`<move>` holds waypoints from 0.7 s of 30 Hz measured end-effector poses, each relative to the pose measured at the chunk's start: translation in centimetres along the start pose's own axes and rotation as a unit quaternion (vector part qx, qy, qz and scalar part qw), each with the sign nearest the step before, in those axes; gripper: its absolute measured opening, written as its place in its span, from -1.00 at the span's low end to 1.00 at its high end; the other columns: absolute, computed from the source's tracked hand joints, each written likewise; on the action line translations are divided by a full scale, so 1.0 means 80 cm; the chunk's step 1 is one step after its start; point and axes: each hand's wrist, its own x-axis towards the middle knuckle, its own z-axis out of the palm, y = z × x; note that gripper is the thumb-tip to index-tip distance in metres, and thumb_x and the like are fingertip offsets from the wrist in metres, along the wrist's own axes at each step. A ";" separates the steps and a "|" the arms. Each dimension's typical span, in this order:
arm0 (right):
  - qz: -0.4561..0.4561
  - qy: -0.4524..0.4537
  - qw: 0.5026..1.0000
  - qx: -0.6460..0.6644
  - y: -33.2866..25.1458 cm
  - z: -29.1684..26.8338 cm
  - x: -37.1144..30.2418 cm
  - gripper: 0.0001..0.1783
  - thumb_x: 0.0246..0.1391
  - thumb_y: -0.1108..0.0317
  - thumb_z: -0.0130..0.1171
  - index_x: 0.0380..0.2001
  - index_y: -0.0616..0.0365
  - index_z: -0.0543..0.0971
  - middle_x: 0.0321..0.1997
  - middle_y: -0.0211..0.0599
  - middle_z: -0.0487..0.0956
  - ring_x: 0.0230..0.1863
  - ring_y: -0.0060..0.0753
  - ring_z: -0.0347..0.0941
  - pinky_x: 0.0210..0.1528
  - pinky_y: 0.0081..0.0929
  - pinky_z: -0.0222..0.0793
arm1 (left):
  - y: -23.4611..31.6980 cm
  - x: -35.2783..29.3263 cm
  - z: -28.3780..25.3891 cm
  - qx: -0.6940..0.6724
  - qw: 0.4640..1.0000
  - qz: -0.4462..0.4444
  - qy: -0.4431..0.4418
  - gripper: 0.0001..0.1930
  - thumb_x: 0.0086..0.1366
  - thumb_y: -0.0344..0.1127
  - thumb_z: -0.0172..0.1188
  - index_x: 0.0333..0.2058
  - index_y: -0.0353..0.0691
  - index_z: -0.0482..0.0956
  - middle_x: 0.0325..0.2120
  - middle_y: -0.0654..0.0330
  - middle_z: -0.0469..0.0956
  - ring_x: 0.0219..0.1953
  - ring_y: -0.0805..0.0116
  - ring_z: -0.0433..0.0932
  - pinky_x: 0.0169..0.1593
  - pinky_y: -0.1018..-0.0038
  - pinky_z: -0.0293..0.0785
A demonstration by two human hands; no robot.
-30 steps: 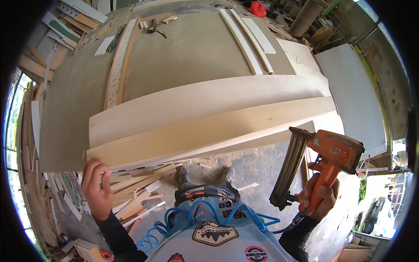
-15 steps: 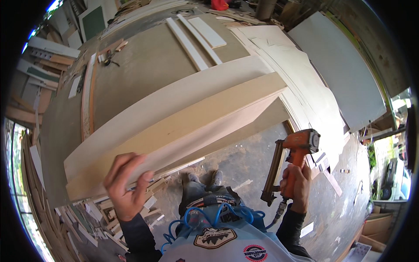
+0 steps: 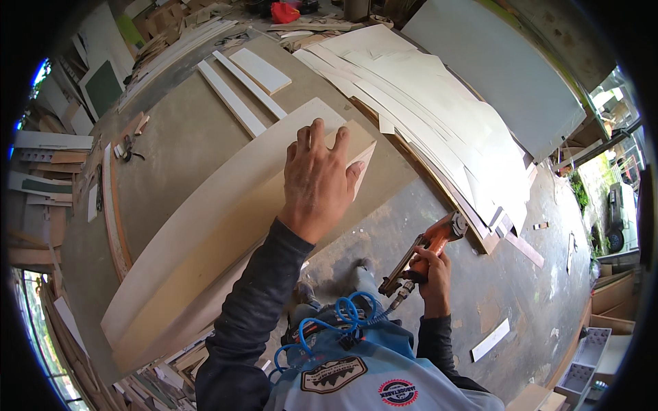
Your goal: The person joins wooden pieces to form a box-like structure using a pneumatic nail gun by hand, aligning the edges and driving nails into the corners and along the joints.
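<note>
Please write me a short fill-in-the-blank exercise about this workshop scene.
1. The nail gun held in the right hand is coloured ____.
2. The coiled hose is coloured ____.
3. Beside the shorter, wider white board lie ____ long, narrow white strips.
4. In the picture, the left hand is at the upper-____ end of the pale wooden piece.

Missing words: orange; blue; two; right.

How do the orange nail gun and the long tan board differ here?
The nail gun is compact; the tan board is long and narrow. The nail gun is orange with dark metal, the tan board plain. The nail gun is held in the right grip, while the tan board extends over the brown worktop, beneath the left grip.
</note>
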 end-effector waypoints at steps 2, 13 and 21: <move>0.004 -0.005 1.000 0.013 -0.007 0.009 0.031 -0.79 0.07 0.46 0.12 -0.22 0.32 0.47 -0.51 -0.26 0.49 -0.56 -0.37 0.49 -0.64 -0.35 0.51 | 0.003 0.016 0.015 -0.010 0.999 -0.020 -0.033 -0.53 0.24 -0.24 0.29 0.09 -0.30 0.46 0.04 -0.09 0.41 0.03 -0.12 0.44 0.10 0.10 0.37; -0.048 -0.242 0.967 -0.066 -0.177 0.086 0.176 -0.54 -0.08 0.58 -0.03 0.00 0.33 0.35 -0.32 -0.19 0.49 -0.58 -0.51 0.40 -0.56 -0.49 0.43 | 0.023 0.005 0.042 0.039 0.995 -0.090 0.004 -0.55 0.14 -0.29 0.37 0.03 -0.23 0.58 0.07 -0.01 0.46 0.07 -0.05 0.44 0.16 0.14 0.30; 0.029 -0.472 0.868 -0.154 -0.284 0.147 0.185 -0.35 0.02 0.58 -0.01 0.25 0.41 0.24 -0.37 -0.21 0.51 -0.58 -0.54 0.43 -0.48 -0.56 0.43 | 0.012 0.021 0.046 0.044 0.993 -0.112 0.008 -0.53 0.08 -0.36 0.38 0.00 -0.22 0.51 0.06 0.03 0.46 0.07 -0.06 0.43 0.14 0.11 0.31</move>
